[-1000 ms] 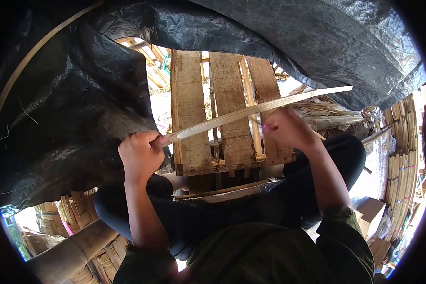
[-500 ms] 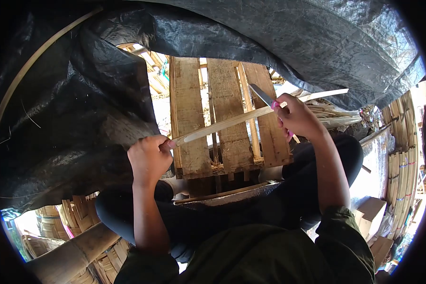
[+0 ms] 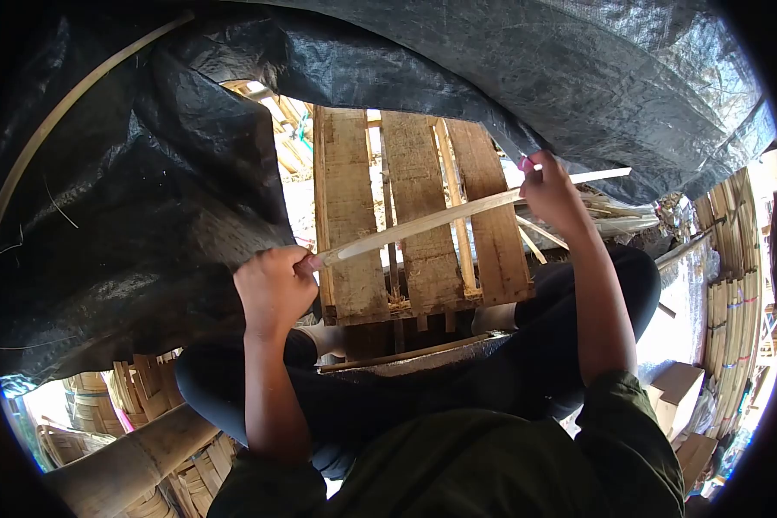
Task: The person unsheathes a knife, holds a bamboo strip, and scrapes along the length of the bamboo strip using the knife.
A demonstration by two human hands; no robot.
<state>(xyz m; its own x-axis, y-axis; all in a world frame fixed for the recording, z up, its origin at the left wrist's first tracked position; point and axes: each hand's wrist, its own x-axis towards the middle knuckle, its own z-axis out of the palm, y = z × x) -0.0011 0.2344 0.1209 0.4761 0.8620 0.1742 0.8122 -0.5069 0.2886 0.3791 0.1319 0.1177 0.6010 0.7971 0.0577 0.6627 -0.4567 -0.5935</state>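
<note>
A long pale bamboo strip point(image 3: 432, 223) slants across the view above the wooden slats. Its lower left end is pinched in my left hand point(image 3: 274, 289), thumb on top and fingers curled. My right hand point(image 3: 551, 197) is closed around the handle of a knife point(image 3: 526, 162); a bit of pink shows at the fist. The blade is hard to make out against the dark sheet, pointing up and left. The strip passes at my right hand and its far end sticks out beyond it. Whether those fingers also touch the strip, I cannot tell.
Wooden slats point(image 3: 414, 190) lie beyond my knees. A black plastic sheet point(image 3: 129, 198) hangs left and across the top. Split strips point(image 3: 613, 216) lie beyond my right knee. Tied bamboo bundles point(image 3: 734, 328) and a cardboard box point(image 3: 678, 384) are at right, a thick bamboo pole point(image 3: 138, 449) lower left.
My right hand has moved slightly up and right along the strip, and the knife has turned so its blade shows less. My left hand and the strip have barely moved.
</note>
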